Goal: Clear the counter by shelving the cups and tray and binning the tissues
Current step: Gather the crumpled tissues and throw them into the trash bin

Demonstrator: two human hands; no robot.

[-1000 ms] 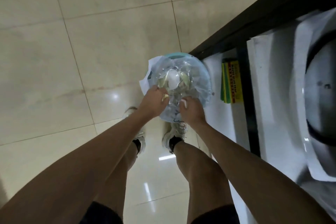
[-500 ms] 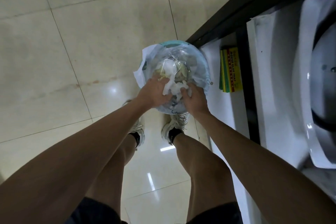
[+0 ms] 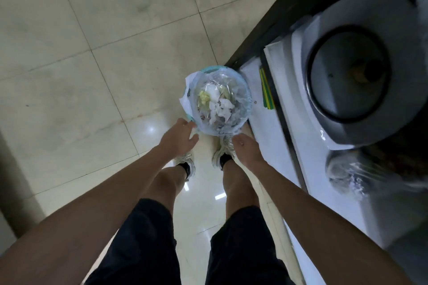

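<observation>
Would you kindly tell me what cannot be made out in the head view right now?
- Small teal bin: its body and depth, hidden by the clear plastic liner.
- Crumpled white tissues: their number, too jumbled.
- Round grey-and-white appliance: its identity, blurred and cut by the right edge.
- Clear plastic-wrapped item: contents smeared by blur.

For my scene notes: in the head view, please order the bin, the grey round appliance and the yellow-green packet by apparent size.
1. grey round appliance, largest, though it sits nearer the camera than the floor.
2. bin, clearly smaller.
3. yellow-green packet, smallest, seen only as a thin strip.
</observation>
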